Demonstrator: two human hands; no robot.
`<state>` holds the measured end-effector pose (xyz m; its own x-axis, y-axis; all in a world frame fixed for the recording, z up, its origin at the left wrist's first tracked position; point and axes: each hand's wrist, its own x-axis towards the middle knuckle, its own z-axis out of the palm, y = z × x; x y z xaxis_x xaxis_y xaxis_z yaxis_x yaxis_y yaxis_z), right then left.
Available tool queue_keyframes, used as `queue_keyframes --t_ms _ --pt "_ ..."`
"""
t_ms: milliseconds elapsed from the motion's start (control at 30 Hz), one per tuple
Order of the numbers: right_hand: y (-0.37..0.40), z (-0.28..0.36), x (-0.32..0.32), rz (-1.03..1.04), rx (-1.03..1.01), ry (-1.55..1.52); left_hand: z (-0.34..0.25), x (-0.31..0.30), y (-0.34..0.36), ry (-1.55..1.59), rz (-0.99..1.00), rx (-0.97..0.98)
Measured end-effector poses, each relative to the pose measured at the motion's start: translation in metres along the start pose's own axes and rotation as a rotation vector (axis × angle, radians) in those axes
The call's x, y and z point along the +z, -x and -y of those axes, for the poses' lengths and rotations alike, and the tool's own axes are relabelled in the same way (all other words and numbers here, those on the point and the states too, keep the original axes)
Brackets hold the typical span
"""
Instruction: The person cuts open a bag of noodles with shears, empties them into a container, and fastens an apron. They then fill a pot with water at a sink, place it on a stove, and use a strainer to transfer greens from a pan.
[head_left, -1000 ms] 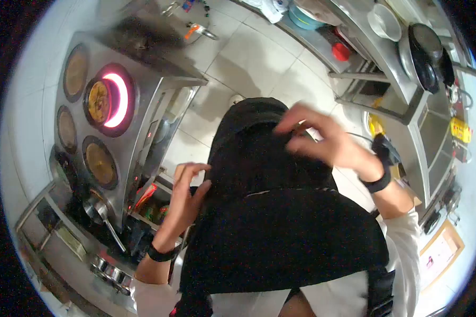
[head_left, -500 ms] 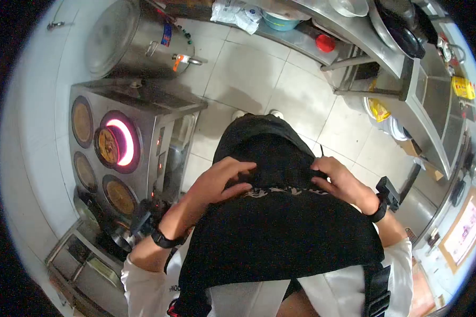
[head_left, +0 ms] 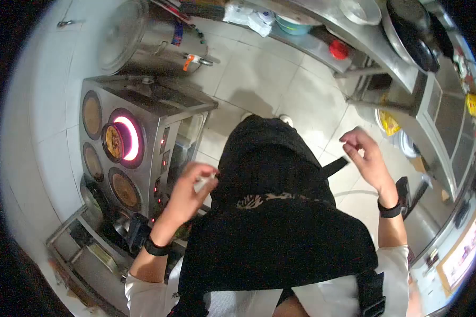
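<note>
A black apron [head_left: 280, 243] with a pale printed pattern across its middle covers my front. At the apron's left edge is my left hand [head_left: 191, 191], fingers and thumb curled toward each other with their tips against the black cloth; what they pinch, if anything, is hidden. Out to the right, away from my body, my right hand [head_left: 366, 161] is closed with thumb and fingers bent. A black apron strap [head_left: 334, 167] stretches from the apron's right side up to its thumb, and the hand seems to hold the end, though it is slightly blurred.
On my left stands a steel stove [head_left: 152, 103] with several round burners, one glowing pink around a small pot [head_left: 112, 141]. Beyond it is a large steel stockpot [head_left: 156, 50]. Steel shelving [head_left: 391, 58] with pans [head_left: 407, 31] and a red lid [head_left: 338, 49] runs along the right.
Both hands have moved apart from the apron's middle, the left one outward to its edge, the right one farther out and up. A black strap now sticks out at the right.
</note>
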<state>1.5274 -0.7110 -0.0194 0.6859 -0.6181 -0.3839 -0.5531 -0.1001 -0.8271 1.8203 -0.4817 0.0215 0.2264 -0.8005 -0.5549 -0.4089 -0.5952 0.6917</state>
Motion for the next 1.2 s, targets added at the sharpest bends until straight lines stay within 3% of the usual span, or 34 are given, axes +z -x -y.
queue_keyframes --t_ms 33,67,100,133,167,200,233,300,333,367,433,467,500,567,600,633,667,733,833,900,967,1033,1100,1167,1200 --pt "-0.010 -0.005 0.001 0.033 0.016 -0.057 0.008 0.009 0.004 0.109 0.133 -0.124" --pt "-0.022 -0.008 0.004 0.107 -0.033 -0.012 0.004 0.014 0.003 -0.004 0.319 -0.201" --pt "-0.036 -0.004 0.003 0.173 -0.128 0.032 0.031 0.034 0.009 -0.045 0.221 0.099" --pt "-0.052 0.000 0.004 0.213 -0.188 -0.018 0.035 0.037 0.007 -0.194 0.327 -0.067" --pt "-0.068 0.017 0.002 0.223 -0.244 0.030 0.014 0.025 0.010 -0.045 0.215 0.010" --pt "-0.085 0.040 -0.005 0.230 -0.298 0.035 0.013 0.016 0.007 -0.052 0.312 -0.104" --pt "-0.098 0.066 -0.014 0.242 -0.344 0.041 0.006 0.000 0.000 -0.056 0.273 -0.068" --pt "-0.127 0.132 -0.040 0.192 -0.514 0.140 -0.014 -0.039 -0.011 -0.069 0.397 -0.053" --pt "-0.141 0.167 -0.055 0.138 -0.583 0.249 -0.019 -0.056 -0.023 -0.136 0.179 0.109" --pt "-0.155 0.202 -0.071 0.041 -0.676 0.336 -0.029 -0.073 -0.038 -0.136 -0.027 0.118" --pt "-0.190 0.260 -0.098 -0.128 -0.781 0.078 -0.054 -0.105 -0.072 0.396 -0.329 0.263" --pt "-0.201 0.296 -0.118 -0.189 -0.861 -0.038 -0.076 -0.122 -0.081 0.753 -0.385 0.387" --pt "-0.209 0.330 -0.137 -0.237 -0.925 -0.165 -0.087 -0.135 -0.088 1.128 -0.392 0.391" --pt "-0.221 0.392 -0.176 -0.425 -1.073 -0.209 -0.096 -0.155 -0.110 1.394 -0.294 0.548" --pt "-0.229 0.418 -0.194 -0.526 -1.158 -0.265 -0.095 -0.156 -0.125 1.359 -0.324 0.512" --pt "-0.240 0.442 -0.210 -0.624 -1.236 -0.325 -0.087 -0.162 -0.139 1.393 -0.141 0.471" --pt "-0.244 0.462 -0.226 -0.578 -1.292 -0.458 -0.079 -0.166 -0.149 0.737 -0.177 0.503" --pt "-0.252 0.495 -0.250 -0.565 -1.362 -0.593 -0.043 -0.156 -0.187 0.763 0.212 0.481" --pt "-0.266 0.533 -0.292 -0.978 -1.249 -0.127 0.024 -0.130 -0.231 0.524 0.480 0.458" --pt "-0.283 0.552 -0.321 -0.994 -1.100 -0.072 0.036 -0.141 -0.245 0.505 0.549 0.469" --pt "-0.306 0.564 -0.344 -1.007 -0.980 -0.169 0.027 -0.161 -0.251 0.518 0.427 0.386" --pt "-0.353 0.568 -0.406 -0.893 -0.816 -0.296 0.009 -0.182 -0.257 0.532 0.273 0.339" --pt "-0.388 0.578 -0.433 -0.848 -0.634 -0.791 -0.011 -0.199 -0.265 0.543 0.131 0.327" --pt "-0.419 0.576 -0.460 -0.845 -0.538 -0.802 -0.035 -0.218 -0.268 0.550 0.003 0.318" --pt "-0.425 0.574 -0.456 -0.833 -0.601 -0.899 -0.048 -0.229 -0.266 0.551 -0.052 0.311"
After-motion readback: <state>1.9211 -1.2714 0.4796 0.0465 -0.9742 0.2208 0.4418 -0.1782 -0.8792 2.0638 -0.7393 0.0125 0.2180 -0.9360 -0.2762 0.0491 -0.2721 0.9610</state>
